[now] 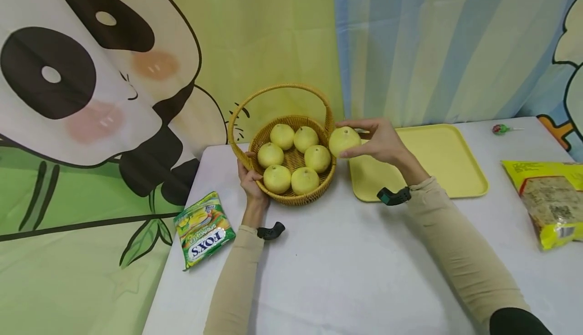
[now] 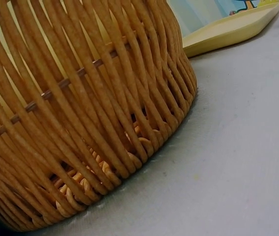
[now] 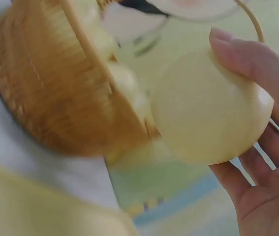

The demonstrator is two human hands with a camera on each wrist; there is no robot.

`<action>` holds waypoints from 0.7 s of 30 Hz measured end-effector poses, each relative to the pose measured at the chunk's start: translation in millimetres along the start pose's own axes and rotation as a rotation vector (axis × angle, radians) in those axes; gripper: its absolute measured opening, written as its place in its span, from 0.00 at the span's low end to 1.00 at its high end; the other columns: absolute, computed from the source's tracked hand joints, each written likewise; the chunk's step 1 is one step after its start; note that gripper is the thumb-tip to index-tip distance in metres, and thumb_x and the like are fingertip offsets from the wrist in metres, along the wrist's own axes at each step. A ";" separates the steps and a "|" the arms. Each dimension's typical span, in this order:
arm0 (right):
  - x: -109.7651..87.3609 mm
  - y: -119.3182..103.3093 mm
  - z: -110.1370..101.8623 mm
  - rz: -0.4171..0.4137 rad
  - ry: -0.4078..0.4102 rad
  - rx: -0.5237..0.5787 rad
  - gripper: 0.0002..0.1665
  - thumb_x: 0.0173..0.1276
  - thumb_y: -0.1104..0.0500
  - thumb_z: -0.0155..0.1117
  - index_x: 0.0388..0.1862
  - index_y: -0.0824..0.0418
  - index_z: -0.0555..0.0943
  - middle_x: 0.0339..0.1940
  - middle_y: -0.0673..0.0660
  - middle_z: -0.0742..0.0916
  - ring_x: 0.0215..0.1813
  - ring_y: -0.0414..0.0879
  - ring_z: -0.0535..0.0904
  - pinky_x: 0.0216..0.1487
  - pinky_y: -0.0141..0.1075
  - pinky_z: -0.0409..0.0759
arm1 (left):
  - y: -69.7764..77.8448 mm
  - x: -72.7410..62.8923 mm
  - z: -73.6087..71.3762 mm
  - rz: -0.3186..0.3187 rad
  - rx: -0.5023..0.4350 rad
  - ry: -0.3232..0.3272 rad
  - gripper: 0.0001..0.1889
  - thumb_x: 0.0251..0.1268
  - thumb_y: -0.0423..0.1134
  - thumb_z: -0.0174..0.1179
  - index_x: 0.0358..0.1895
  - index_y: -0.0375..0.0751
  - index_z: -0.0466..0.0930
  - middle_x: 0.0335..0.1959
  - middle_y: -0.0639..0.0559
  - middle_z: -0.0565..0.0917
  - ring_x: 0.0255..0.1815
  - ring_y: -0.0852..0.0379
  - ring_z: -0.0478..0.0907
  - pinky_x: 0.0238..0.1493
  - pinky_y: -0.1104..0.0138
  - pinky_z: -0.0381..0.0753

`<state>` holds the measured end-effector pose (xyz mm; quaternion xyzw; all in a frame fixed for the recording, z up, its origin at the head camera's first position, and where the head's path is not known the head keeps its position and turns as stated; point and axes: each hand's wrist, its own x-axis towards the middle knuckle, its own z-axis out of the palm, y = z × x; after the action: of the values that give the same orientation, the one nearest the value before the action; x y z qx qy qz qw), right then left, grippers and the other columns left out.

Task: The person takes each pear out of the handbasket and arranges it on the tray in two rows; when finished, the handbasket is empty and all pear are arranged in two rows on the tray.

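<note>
A woven wicker basket (image 1: 298,199) with a tall hoop handle stands on the table, and several round pale yellow pears (image 1: 277,179) lie inside it. On its left side, my left hand (image 1: 252,185) grips the rim near the foot of the handle; the left wrist view shows mainly the basket's woven wall (image 2: 80,98). Just beyond the right rim, my right hand (image 1: 382,142) holds one pear (image 1: 344,141) between thumb and fingers. In the right wrist view this pear (image 3: 205,110) is up off the table, beside the basket (image 3: 55,93).
A pale yellow tray (image 1: 437,158) lies right of the basket, under my right forearm. A green Fox's candy bag (image 1: 205,231) is at the table's left edge. Far right are a lollipop (image 1: 501,129) and a yellow packet (image 1: 551,203). Printed curtains (image 1: 273,31) hang behind the table.
</note>
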<state>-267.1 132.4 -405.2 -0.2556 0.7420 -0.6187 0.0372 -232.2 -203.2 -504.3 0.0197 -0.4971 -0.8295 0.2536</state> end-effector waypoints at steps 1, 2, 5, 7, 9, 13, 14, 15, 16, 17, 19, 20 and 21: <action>-0.8 4.0 -6.9 0.009 0.017 0.002 0.39 0.51 0.65 0.87 0.65 0.60 0.86 0.65 0.58 0.88 0.68 0.41 0.82 0.65 0.35 0.81 | 0.1 0.0 0.1 0.001 -0.001 -0.002 0.30 0.43 0.24 0.35 0.54 0.40 0.71 0.57 0.48 0.72 0.66 0.53 0.69 0.69 0.64 0.63; -1.5 7.8 -13.2 0.020 0.035 0.009 0.39 0.51 0.66 0.87 0.65 0.61 0.86 0.65 0.59 0.88 0.67 0.40 0.83 0.64 0.33 0.81 | 0.0 0.1 0.1 0.001 -0.001 -0.003 0.30 0.43 0.24 0.35 0.54 0.39 0.71 0.57 0.48 0.72 0.66 0.52 0.68 0.69 0.64 0.63; -1.5 21.1 -29.0 0.069 0.069 0.005 0.39 0.52 0.65 0.87 0.65 0.63 0.85 0.66 0.62 0.87 0.63 0.38 0.85 0.60 0.30 0.82 | 0.4 0.2 0.3 0.003 0.002 -0.003 0.30 0.43 0.24 0.35 0.55 0.36 0.70 0.57 0.47 0.72 0.66 0.52 0.68 0.69 0.64 0.63; -0.7 30.2 -36.0 0.110 0.086 -0.011 0.39 0.53 0.64 0.87 0.66 0.62 0.85 0.66 0.63 0.86 0.63 0.38 0.84 0.59 0.29 0.82 | 0.8 0.6 0.0 0.003 0.000 -0.002 0.30 0.43 0.24 0.35 0.56 0.34 0.69 0.57 0.47 0.72 0.66 0.52 0.68 0.69 0.64 0.63; 0.8 39.3 -40.2 0.147 0.100 -0.021 0.39 0.52 0.62 0.88 0.66 0.62 0.85 0.67 0.62 0.86 0.63 0.38 0.84 0.59 0.28 0.82 | 1.1 1.4 -0.6 0.005 -0.003 0.001 0.30 0.43 0.23 0.35 0.56 0.34 0.69 0.57 0.47 0.72 0.67 0.52 0.68 0.70 0.64 0.63; 4.0 55.6 -43.8 0.201 0.123 -0.017 0.41 0.52 0.62 0.88 0.67 0.66 0.84 0.68 0.64 0.85 0.62 0.37 0.84 0.57 0.27 0.82 | 1.1 2.7 -1.0 0.012 -0.009 0.003 0.30 0.42 0.23 0.35 0.55 0.35 0.69 0.57 0.47 0.72 0.67 0.52 0.68 0.71 0.64 0.63; 4.8 59.1 -44.0 0.210 0.129 -0.010 0.42 0.51 0.62 0.88 0.67 0.66 0.83 0.68 0.64 0.85 0.61 0.37 0.84 0.56 0.27 0.83 | 1.0 2.8 -0.9 0.013 -0.008 0.002 0.30 0.42 0.24 0.35 0.55 0.35 0.70 0.57 0.47 0.72 0.67 0.52 0.69 0.70 0.64 0.63; 5.7 62.3 -43.9 0.218 0.134 -0.005 0.42 0.51 0.63 0.88 0.67 0.67 0.83 0.68 0.63 0.85 0.60 0.37 0.85 0.55 0.27 0.83 | 0.9 2.8 -0.8 0.015 -0.010 0.002 0.30 0.42 0.23 0.35 0.54 0.36 0.70 0.57 0.47 0.72 0.67 0.52 0.69 0.70 0.64 0.63; 6.5 65.3 -43.8 0.224 0.140 -0.008 0.42 0.51 0.63 0.88 0.66 0.67 0.83 0.68 0.63 0.85 0.59 0.36 0.85 0.54 0.27 0.83 | 0.7 2.8 -0.6 0.014 -0.013 -0.001 0.30 0.42 0.23 0.34 0.54 0.36 0.70 0.57 0.47 0.72 0.67 0.52 0.69 0.70 0.63 0.63; 7.4 67.9 -43.3 0.229 0.143 -0.011 0.42 0.50 0.63 0.88 0.66 0.67 0.83 0.68 0.63 0.85 0.58 0.36 0.86 0.54 0.27 0.84 | 0.4 2.5 -0.5 0.012 -0.015 -0.002 0.30 0.42 0.23 0.34 0.54 0.36 0.70 0.57 0.47 0.72 0.66 0.51 0.69 0.70 0.63 0.63; 9.2 72.8 -42.0 0.239 0.150 -0.006 0.42 0.50 0.64 0.88 0.66 0.66 0.84 0.68 0.62 0.86 0.57 0.36 0.86 0.53 0.28 0.84 | 0.0 1.9 -0.4 0.009 -0.017 -0.007 0.30 0.41 0.23 0.34 0.54 0.37 0.70 0.57 0.46 0.72 0.66 0.51 0.69 0.70 0.63 0.64; 10.3 74.9 -41.3 0.244 0.154 -0.002 0.42 0.50 0.64 0.89 0.66 0.66 0.84 0.67 0.62 0.86 0.57 0.36 0.86 0.53 0.27 0.84 | -0.1 1.8 -0.5 0.008 -0.018 -0.007 0.30 0.41 0.23 0.34 0.54 0.37 0.70 0.57 0.46 0.72 0.66 0.51 0.69 0.69 0.63 0.64; 11.4 77.0 -40.6 0.248 0.155 0.001 0.42 0.50 0.65 0.88 0.66 0.66 0.84 0.68 0.62 0.86 0.58 0.37 0.86 0.53 0.27 0.83 | -0.1 1.5 -0.5 0.009 -0.016 -0.006 0.30 0.41 0.23 0.34 0.54 0.37 0.70 0.57 0.46 0.72 0.66 0.51 0.69 0.69 0.63 0.64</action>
<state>-317.7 172.0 -465.0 -0.1135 0.7681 -0.6277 0.0559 -233.4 -204.3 -504.3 0.0131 -0.4912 -0.8324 0.2562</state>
